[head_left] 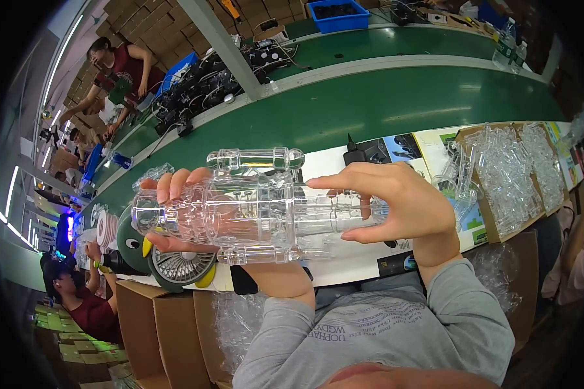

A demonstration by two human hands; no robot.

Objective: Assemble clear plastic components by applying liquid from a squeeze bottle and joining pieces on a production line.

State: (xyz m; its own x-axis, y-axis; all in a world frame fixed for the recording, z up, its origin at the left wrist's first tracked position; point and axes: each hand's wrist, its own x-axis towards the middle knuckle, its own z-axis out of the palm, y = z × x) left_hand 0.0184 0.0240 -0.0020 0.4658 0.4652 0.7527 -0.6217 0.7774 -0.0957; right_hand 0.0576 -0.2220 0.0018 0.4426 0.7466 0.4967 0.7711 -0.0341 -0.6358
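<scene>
Assembling, apparently: left fingers (178, 183) wrap the clear tubing (276, 211); right fingers (373, 231) spread around its end, grip unclear; alignment likely next.

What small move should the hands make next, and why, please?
Probably close the right hand gently on the right end of the clear plastic assembly: the left hand already holds its left part, while the right thumb and fingers curve around the other end; whether they touch it is hard to tell.

2 hands (412, 201) – 1 clr assy (261, 214), 1 fan (183, 264) – 2 btls (503, 50).
</scene>
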